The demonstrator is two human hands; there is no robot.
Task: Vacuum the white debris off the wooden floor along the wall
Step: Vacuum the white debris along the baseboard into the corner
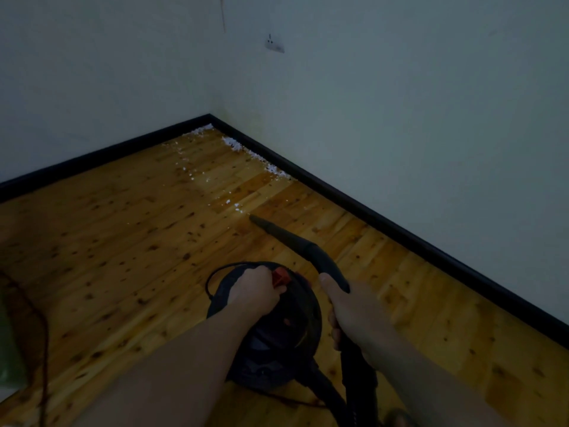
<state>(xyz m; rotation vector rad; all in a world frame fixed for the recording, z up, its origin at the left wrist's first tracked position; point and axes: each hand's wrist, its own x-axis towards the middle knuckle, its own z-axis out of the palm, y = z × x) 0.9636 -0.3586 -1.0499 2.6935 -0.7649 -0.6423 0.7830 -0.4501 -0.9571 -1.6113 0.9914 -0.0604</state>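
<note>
The knotty, honey-coloured wooden plank floor [123,241] fills the lower view and is bounded by pale painted walls [400,103] with a black skirting board [385,217], the corner lying toward 12 o'clock. A round black canister vacuum cleaner with a red switch [277,328] is set on the floor at 6 o'clock, and its top handle is gripped by the left hand [254,292], fingers curled round it, presumably so the body can be carried or dragged along as the work advances. The black tapered hose nozzle [295,241] is clasped by the right hand [348,315] and is angled toward 11 o'clock, its tip resting just beside the nearest flecks. The white crumbly debris [240,144] is heaped against the skirting toward 12 o'clock, with a thinner trail scattered down to the nozzle tip. A small wall socket [274,44] is seen high at 12 o'clock.
</note>
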